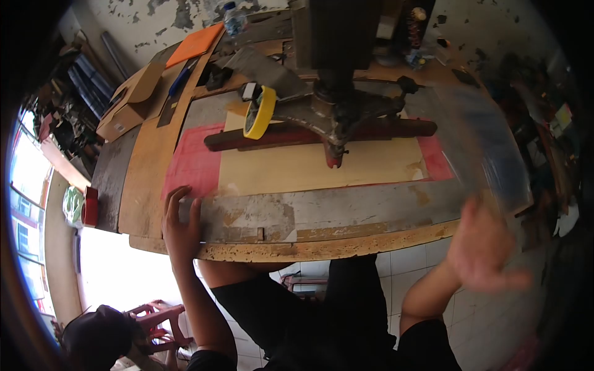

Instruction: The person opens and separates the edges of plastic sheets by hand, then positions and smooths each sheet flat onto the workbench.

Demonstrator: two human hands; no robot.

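Note:
My left hand (180,226) rests on the front left edge of the worktable, fingers apart on its surface and holding nothing. Near the right front edge, my right hand (486,250) is raised and blurred by motion, its thumb spread out and nothing seen in it. Between and beyond the hands lies a cream sheet (278,176) with red pieces at its left end (195,154) and right end (435,157). A dark metal press arm (334,111) with a long red bar (284,137) stands over the sheet. A yellow tape roll (260,112) leans on the press arm.
At the back left are a cardboard box (131,102), an orange folder (195,44) and a plastic bottle (234,20). Transparent sheeting (504,167) lies at the right. A red roll (90,206) sits at the left edge. A person's dark head (96,337) shows at the lower left.

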